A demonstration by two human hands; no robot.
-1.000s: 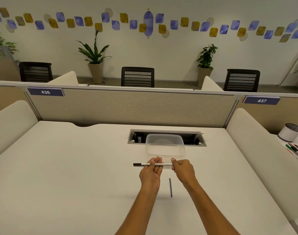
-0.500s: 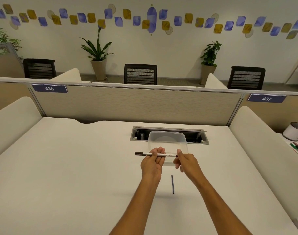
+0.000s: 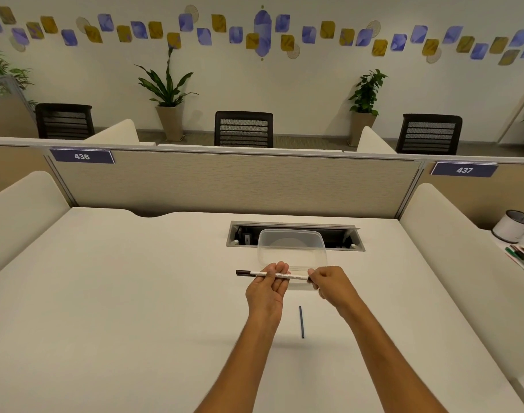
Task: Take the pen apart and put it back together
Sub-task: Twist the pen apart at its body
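Note:
A thin white pen (image 3: 296, 276) with a dark cap end at the left is held level above the desk. My left hand (image 3: 266, 289) supports its middle from below with the fingers curled around the barrel. My right hand (image 3: 329, 284) pinches the pen's right end between the fingertips, hiding that tip. A slim dark refill (image 3: 301, 321) lies loose on the desk between my forearms, pointing away from me.
A clear plastic container (image 3: 292, 237) stands on the desk just behind the pen, in front of an open cable tray (image 3: 243, 237). Partitions wall the white desk (image 3: 120, 293). A white cup (image 3: 514, 226) and markers (image 3: 523, 257) sit far right.
My right fingers have closed back onto the pen's right end after being slightly off it half a second ago. The pen stays level in my left hand; the refill has not moved.

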